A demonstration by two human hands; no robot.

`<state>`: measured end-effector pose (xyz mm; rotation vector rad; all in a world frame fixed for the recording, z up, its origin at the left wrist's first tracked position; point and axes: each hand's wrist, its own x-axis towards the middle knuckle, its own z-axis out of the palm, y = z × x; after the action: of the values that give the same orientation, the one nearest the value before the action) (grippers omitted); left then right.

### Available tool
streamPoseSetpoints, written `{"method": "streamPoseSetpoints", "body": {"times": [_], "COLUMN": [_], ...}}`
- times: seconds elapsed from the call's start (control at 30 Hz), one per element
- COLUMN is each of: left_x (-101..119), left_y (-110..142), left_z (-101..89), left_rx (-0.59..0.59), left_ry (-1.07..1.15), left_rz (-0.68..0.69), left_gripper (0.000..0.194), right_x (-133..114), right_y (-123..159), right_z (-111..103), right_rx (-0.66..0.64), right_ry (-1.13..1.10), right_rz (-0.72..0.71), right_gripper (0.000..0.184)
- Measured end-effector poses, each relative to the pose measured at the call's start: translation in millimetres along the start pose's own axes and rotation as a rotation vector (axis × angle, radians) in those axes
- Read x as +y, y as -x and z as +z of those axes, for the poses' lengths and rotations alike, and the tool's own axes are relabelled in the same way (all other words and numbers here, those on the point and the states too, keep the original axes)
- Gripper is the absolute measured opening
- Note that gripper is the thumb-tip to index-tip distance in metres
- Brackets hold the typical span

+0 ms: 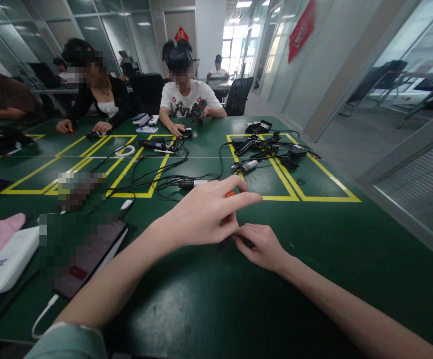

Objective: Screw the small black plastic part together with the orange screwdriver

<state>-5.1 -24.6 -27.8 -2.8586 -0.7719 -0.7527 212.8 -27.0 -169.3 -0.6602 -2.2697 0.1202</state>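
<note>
My left hand (207, 212) is curled round a small orange object (230, 194), held low over the green table. Most of it is hidden by my fingers, so its kind does not show; one or two of my fingers point out to the right. Just beside and below it, my right hand (263, 245) rests at the table top with thumb and fingertips pinched together. Its fingertips almost meet the left hand's, and whatever they grip is too small or covered to make out.
Black cables and tools (252, 144) lie within yellow tape outlines (330, 200) ahead. More cords run across the middle. A phone (91, 257) with a white cable and a white device (5, 262) lie at left. Several people sit across the green table (351, 234).
</note>
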Motion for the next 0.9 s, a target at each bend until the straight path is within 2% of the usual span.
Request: {"method": "streamPoseSetpoints", "body": {"times": [0.2,0.4,0.9], "left_x": [-1.6,-1.6,-0.5], "left_y": [-0.6,-1.1,-1.7], "left_z": [-2.0,-2.8,-2.6], "left_rx": [-0.017,-0.043,-0.019], "left_ry": [0.005,0.102,0.063], "left_rz": [-0.024,-0.039,-0.025], "left_gripper": [0.043,0.049,0.047], "right_x": [0.3,-0.7,0.9], "right_y": [-0.1,-1.1,0.1], "right_z": [-0.4,-1.1,-1.4], "right_rx": [0.006,0.016,-0.009], "right_ry": [-0.001,0.002,-0.005], "right_rz": [-0.003,-0.001,0.015], "right_gripper": [0.015,0.014,0.015]}}
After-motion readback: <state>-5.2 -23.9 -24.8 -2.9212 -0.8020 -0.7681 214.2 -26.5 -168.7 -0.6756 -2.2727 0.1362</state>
